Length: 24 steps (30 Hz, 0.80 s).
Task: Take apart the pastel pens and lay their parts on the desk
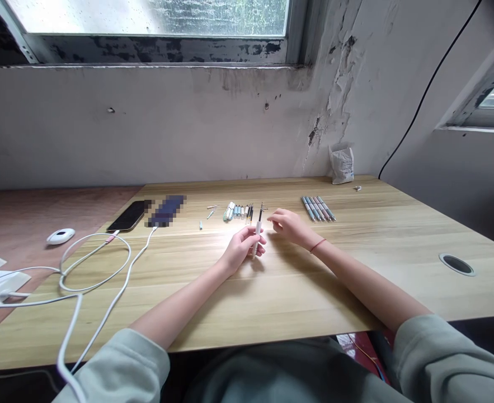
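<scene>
My left hand (243,247) is closed round a pen barrel (258,228), whitish and held nearly upright above the table. A dark refill (260,212) sticks up out of its top end. Just to the right, my right hand (289,225) has its fingers curled and pinched together close to the refill; whatever they hold, if anything, is too small or hidden to name. Behind my hands lie loose pen parts (240,211), pale blue and white, beside several thin dark refills (250,214). A row of assembled pens (318,209) lies to the right.
On the left are a black phone (128,215), a blurred-out dark device (166,211), looping white cables (126,280) and a white oval case (60,236). A white packet (342,164) stands by the wall. A round cable hole (457,264) is at the right.
</scene>
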{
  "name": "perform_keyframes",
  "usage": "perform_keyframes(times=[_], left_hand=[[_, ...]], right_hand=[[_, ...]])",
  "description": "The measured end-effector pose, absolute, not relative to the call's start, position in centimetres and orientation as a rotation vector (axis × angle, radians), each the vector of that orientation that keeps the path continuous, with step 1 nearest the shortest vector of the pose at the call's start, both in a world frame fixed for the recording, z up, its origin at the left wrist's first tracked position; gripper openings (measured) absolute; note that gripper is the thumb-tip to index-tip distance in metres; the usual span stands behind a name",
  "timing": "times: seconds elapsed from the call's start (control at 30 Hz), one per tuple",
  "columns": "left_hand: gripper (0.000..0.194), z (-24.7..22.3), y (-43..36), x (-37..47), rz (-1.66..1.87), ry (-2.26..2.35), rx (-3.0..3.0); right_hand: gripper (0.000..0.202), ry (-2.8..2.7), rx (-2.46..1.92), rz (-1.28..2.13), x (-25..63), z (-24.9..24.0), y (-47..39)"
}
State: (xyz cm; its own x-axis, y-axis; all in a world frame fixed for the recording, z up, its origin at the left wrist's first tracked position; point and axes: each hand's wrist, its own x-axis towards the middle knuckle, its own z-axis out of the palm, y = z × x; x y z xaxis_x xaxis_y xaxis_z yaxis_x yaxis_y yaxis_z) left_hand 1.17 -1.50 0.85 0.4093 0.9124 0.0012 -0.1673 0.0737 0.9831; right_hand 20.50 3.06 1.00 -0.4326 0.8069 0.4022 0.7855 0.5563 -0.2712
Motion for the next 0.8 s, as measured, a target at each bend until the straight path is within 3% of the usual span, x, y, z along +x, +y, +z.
perform_keyframes(times=[0.27,0.8], left_hand=[[0.026,0.6,-1.7,1.4,0.876,0.756,1.382],[0.022,0.3,-1.6,1.3,0.835,0.740,1.485]], right_hand=[[0.022,-1.473,-0.887,0.830,21.3,4.3,0.6],[0.030,-1.311,-0.856,1.049,20.5,4.4,0.0]])
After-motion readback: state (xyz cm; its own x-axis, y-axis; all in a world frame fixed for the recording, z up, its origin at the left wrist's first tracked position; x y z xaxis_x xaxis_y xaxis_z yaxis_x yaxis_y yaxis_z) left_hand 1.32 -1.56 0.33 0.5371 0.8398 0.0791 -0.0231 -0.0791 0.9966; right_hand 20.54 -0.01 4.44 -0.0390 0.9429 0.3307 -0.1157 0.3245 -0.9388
